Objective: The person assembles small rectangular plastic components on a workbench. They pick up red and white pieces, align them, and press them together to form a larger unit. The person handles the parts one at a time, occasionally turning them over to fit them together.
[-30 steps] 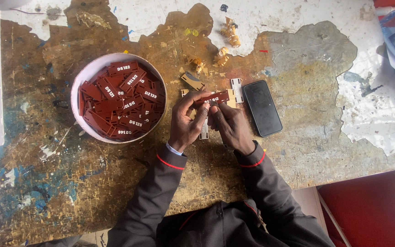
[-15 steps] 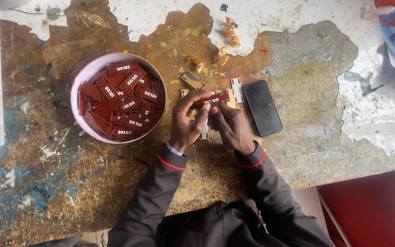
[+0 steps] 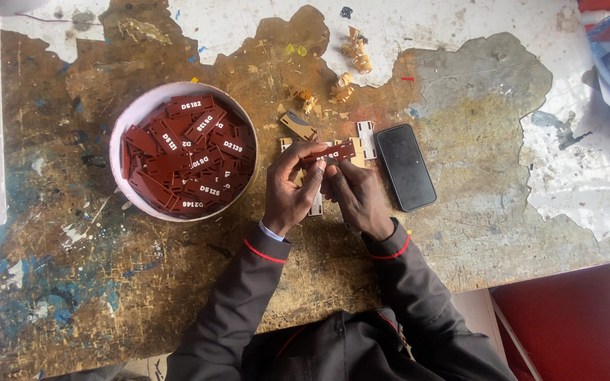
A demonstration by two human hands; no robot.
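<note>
Hands: left hand (image 3: pixel 287 194) and right hand (image 3: pixel 358 197) pinch one flat, dark-red rectangular tag (image 3: pixel 330 152) above the scarred, paint-flaked desk (image 3: pixel 72 282). Round white bowl (image 3: pixel 118 137) of matching tags sits left; glossy black phone (image 3: pixel 405 166) lies right.

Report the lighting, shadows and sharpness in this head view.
Head view: soft, even daylight and faint shadows; bowl, red tag in both hands, left hand, right hand and phone are sharp; pale glare top right; slight wide-angle bend at edges.
</note>
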